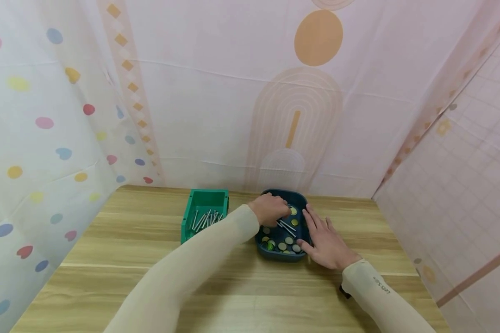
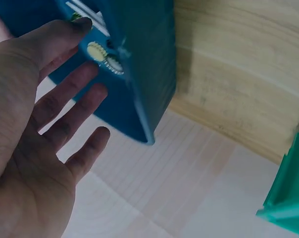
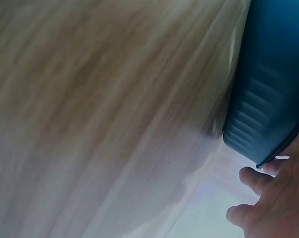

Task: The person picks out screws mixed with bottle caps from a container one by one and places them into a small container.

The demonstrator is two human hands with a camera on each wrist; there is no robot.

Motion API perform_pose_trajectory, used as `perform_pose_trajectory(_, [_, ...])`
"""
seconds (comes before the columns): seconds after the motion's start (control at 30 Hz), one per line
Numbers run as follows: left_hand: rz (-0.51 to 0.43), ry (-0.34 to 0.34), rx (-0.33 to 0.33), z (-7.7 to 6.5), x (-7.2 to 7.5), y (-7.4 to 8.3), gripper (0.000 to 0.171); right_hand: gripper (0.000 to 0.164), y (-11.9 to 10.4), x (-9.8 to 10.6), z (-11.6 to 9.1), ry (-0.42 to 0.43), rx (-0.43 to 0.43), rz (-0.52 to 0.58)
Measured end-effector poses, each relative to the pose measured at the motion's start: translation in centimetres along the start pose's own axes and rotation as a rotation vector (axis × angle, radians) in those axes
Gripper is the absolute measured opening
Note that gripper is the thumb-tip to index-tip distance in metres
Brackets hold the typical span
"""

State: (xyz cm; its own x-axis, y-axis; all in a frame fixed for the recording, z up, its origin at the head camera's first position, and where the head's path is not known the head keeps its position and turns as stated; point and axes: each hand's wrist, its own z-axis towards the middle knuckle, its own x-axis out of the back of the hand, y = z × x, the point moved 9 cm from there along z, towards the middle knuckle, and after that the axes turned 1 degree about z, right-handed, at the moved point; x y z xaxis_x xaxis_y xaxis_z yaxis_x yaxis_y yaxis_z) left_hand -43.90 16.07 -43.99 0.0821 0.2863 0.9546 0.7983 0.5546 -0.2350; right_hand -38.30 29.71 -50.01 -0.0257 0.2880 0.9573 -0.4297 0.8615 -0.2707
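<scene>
A dark blue basin (image 1: 281,258) stands on the table, holding several round bottle caps (image 1: 282,246), some yellow and some silver with crimped edges. Thin silver nails or screws (image 1: 289,227) lie among them. Over the basin's back left is my left hand (image 1: 269,209); the left wrist view shows its fingers loosely bent and spread, with nothing seen between them. Silver shafts (image 2: 85,12) appear just beyond its thumb. My right hand (image 1: 327,240) rests along the basin's right rim, fingers straight, the thumb reaching over the edge. Its fingertips (image 3: 253,179) show past the basin's corner.
Left of the basin stands a green bin (image 1: 209,198) containing several long silver nails or screws (image 1: 208,219); my left sleeve passes in front of its lower right corner. The wooden table (image 1: 250,300) meets patterned cloth walls (image 1: 216,115) at the back and sides.
</scene>
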Motion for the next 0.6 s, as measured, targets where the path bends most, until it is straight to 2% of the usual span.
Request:
perform_pose_trajectory(0.07, [-0.014, -0.019, 0.021, 0.9, -0.9, -0.3, 0.024, 0.095, -0.1, 0.0, 0.0, 0.002, 0.002, 0.003])
perform_pose_trajectory(0.3, [0.001, 0.014, 0.061, 6.4, -6.9, -2.2, 0.017, 0.094, -0.4, 0.1, -0.2, -0.003, -0.001, 0.011])
perform_pose_trajectory(0.43, [0.019, 0.018, 0.104, 7.7, -8.1, -2.6, 0.012, 0.094, -0.6, 0.0, -0.2, 0.0, 0.001, 0.01])
perform_pose_trajectory(0.6, [-0.019, -0.03, 0.169, 7.6, -8.2, -2.3, 0.019, 0.094, -0.9, -0.1, -0.2, -0.003, 0.001, 0.016])
